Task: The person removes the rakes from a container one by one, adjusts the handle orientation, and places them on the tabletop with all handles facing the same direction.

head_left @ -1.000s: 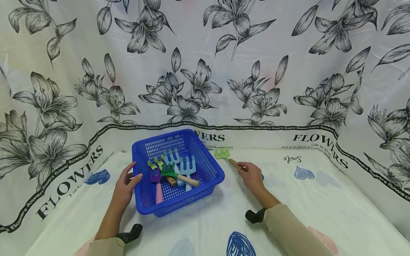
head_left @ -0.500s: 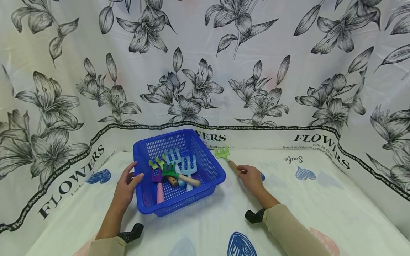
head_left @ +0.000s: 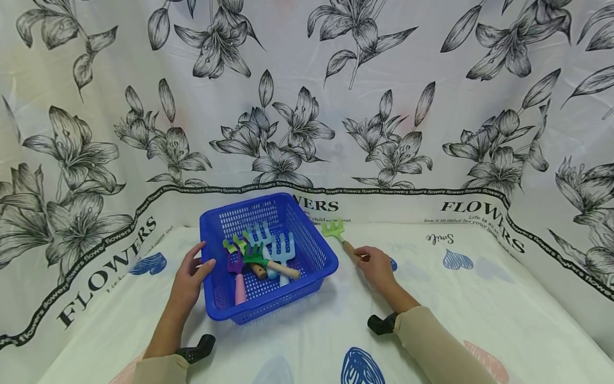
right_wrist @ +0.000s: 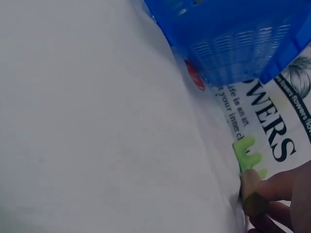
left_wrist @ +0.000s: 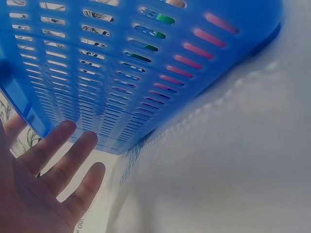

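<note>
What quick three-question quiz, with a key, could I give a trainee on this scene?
1. Which part of the light green fork does the right hand hold?
2. In the blue basket, what colour is the top part of the tool with the pink handle? A) yellow B) purple C) white
3. True or false: the fork held by the right hand lies inside the basket.

Key:
1. Its wooden handle.
2. B.
3. False; it is outside, to the right of the basket.
</note>
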Motion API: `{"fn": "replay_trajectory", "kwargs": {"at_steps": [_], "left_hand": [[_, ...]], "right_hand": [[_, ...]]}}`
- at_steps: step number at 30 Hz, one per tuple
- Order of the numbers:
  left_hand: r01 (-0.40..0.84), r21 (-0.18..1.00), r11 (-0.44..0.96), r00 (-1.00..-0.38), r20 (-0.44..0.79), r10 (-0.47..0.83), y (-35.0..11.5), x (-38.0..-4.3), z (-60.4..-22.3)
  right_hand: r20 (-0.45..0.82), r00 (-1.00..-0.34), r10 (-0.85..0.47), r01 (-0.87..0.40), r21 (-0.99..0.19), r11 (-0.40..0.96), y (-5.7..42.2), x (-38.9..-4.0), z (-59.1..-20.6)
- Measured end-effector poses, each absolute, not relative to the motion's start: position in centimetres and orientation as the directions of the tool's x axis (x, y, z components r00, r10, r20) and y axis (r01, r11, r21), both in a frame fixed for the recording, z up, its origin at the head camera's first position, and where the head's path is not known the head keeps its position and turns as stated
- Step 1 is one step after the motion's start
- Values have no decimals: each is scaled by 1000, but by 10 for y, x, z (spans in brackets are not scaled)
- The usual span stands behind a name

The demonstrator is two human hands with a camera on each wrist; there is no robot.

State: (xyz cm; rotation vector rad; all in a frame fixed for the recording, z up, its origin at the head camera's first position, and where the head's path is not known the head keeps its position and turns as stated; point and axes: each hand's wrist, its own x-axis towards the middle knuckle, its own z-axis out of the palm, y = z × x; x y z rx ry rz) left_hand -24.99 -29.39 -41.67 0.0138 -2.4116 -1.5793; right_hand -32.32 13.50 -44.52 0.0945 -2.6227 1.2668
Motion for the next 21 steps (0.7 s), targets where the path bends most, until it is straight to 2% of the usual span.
{"fn": "replay_trajectory", "kwargs": {"at_steps": [7, 21], "left_hand": [[127, 902, 413, -967, 205, -150, -294, -250, -416], [135, 899, 416, -965, 214, -151, -294, -250, -417]], "right_hand": [[238, -969, 65, -146, -769, 623, 133, -320, -438], [396, -914, 85, -289, -785, 548, 116, -314, -414]]}}
